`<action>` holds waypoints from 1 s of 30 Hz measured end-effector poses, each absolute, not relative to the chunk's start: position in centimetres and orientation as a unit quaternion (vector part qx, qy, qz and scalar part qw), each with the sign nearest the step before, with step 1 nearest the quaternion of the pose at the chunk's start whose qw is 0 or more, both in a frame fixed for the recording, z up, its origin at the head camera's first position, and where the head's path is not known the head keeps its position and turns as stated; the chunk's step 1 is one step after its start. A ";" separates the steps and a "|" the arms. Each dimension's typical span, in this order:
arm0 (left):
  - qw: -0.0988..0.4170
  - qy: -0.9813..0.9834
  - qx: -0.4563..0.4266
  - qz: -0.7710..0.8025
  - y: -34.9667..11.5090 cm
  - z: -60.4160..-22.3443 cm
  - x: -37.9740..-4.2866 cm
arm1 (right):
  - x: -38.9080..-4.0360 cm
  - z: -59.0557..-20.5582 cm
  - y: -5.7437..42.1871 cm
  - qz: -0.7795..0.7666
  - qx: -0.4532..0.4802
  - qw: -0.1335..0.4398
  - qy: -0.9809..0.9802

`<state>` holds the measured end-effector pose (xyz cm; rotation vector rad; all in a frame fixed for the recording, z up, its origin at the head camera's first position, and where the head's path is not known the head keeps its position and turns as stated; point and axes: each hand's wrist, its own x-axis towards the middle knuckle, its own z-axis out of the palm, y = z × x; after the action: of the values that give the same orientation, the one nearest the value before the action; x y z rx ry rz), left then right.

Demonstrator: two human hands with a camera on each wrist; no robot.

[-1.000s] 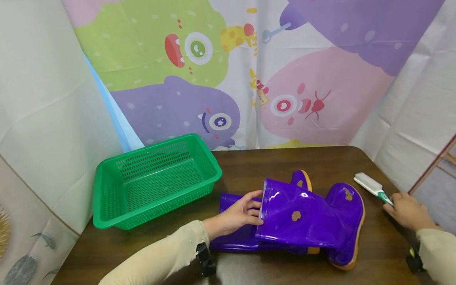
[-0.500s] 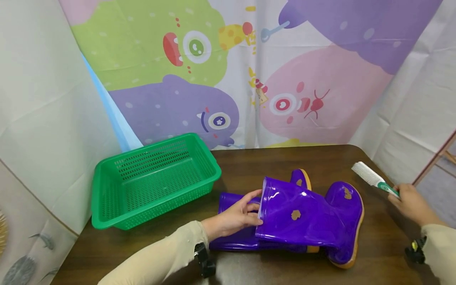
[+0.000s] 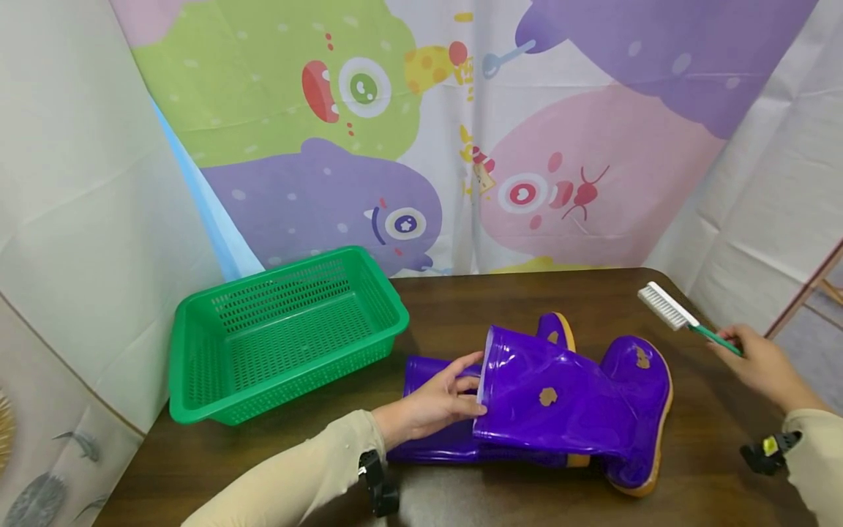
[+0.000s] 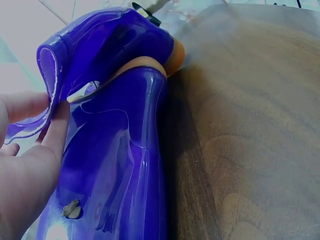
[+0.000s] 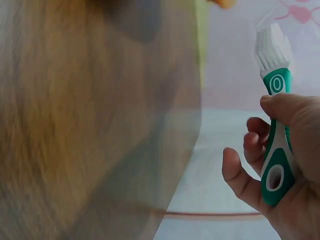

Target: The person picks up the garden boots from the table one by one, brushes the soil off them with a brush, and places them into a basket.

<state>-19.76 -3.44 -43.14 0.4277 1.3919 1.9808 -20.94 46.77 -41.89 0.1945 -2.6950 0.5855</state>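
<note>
A glossy purple rain boot (image 3: 579, 410) with a tan sole lies over its mate, a second purple rain boot (image 4: 110, 170). My left hand (image 3: 431, 402) pinches the upper boot at its shaft opening, thumb and fingers on either side of the wall in the left wrist view. Brown patches (image 3: 548, 397) show on the upper boot's shaft and toe, and another mark (image 4: 72, 209) on the lower boot. At the right, my right hand (image 3: 764, 366) grips a scrub brush (image 3: 667, 306) by its green-and-white handle, raised above the table, white bristles facing the boots.
On the left of the dark wooden table (image 3: 454, 304) stands a green perforated plastic basket (image 3: 290, 395) with nothing in it. A cartoon-printed cloth (image 3: 454, 241) hangs behind the table, and white cloth walls flank both sides.
My right hand has lifted the brush off the table and turned it so its bristles face left and down. The left hand and boots have stayed in place.
</note>
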 end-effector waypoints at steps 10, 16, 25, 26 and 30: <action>0.331 0.543 0.150 0.758 -3.1 -43.1 -19.8 | -20.4 -39.8 44.4 0.258 0.043 0.182 -0.948; 0.328 0.540 0.146 0.761 -3.0 -42.9 -19.9 | -20.1 -38.8 42.9 0.298 0.029 0.162 -0.940; 0.320 0.552 0.134 0.758 -3.1 -42.3 -20.0 | -19.8 -37.9 40.8 0.347 0.032 0.162 -0.923; 0.320 0.551 0.134 0.759 -3.1 -42.3 -20.0 | -19.7 -37.9 40.6 0.352 0.033 0.162 -0.921; 0.322 0.545 0.142 0.761 -3.1 -42.1 -20.1 | -19.4 -37.7 39.7 0.358 0.052 0.168 -0.917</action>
<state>-20.06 -3.12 -42.09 0.3723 1.4321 1.9983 -19.36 39.66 -37.72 0.1475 -2.6089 1.0196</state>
